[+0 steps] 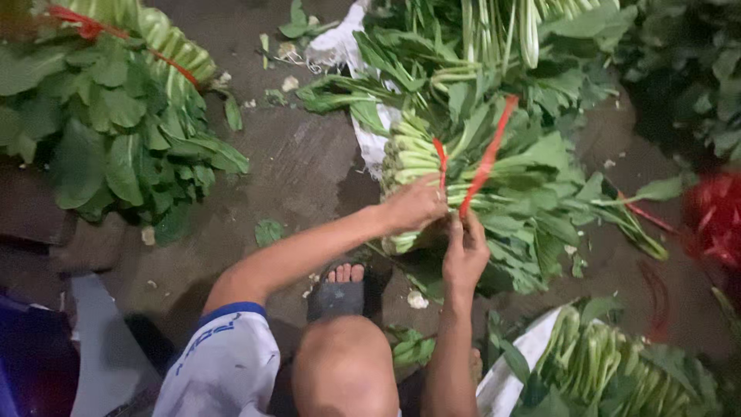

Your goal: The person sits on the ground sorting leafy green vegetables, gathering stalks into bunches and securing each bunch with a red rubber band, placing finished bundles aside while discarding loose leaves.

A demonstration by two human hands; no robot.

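now your left hand point(417, 205) presses the pale ribbed stems of the leafy green bundle point(478, 185) at frame centre, fingers curled over them, while your right hand point(465, 251) pinches the red strip point(486, 158). another tied bundle point(108, 116) lies upper left on wet ground point(293, 154).

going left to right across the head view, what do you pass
tied leafy bundle → loose leaf on the ground → sandalled foot → left hand on the bundle of greens → right hand pulling the red tie strip → red bag at the edge
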